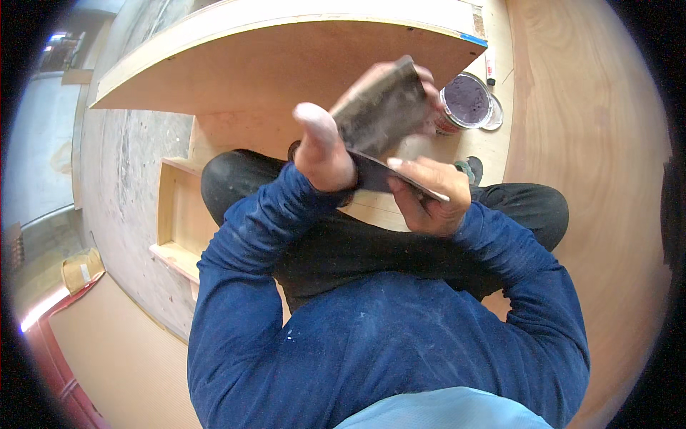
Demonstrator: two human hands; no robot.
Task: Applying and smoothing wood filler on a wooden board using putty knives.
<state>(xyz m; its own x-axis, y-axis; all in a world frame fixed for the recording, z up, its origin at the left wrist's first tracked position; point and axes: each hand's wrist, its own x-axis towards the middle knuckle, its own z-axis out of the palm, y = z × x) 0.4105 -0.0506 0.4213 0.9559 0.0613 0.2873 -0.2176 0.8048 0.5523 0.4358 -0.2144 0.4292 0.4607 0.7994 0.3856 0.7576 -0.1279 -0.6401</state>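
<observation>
My left hand (323,154) supports a dark, dusty rectangular plate (382,107), its fingers curled past the plate's far edge and its thumb sticking out. In my right hand (436,193) is a flat dark scraper blade (373,174), pinched between thumb and fingers. The blade slants up to the left, and its left end meets the lower edge of the plate or my left palm; I cannot tell which. Some motion blurs the left fingers. Beyond my right hand stands an open tub (450,121) of purple-grey paste (468,99).
A plywood panel with a curved edge (286,68) overhangs the space ahead. Next to the tub lie a round lid (494,114) and a white marker (490,70). At left is a shallow wooden box (187,207). A broad plywood surface (593,143) runs along the right.
</observation>
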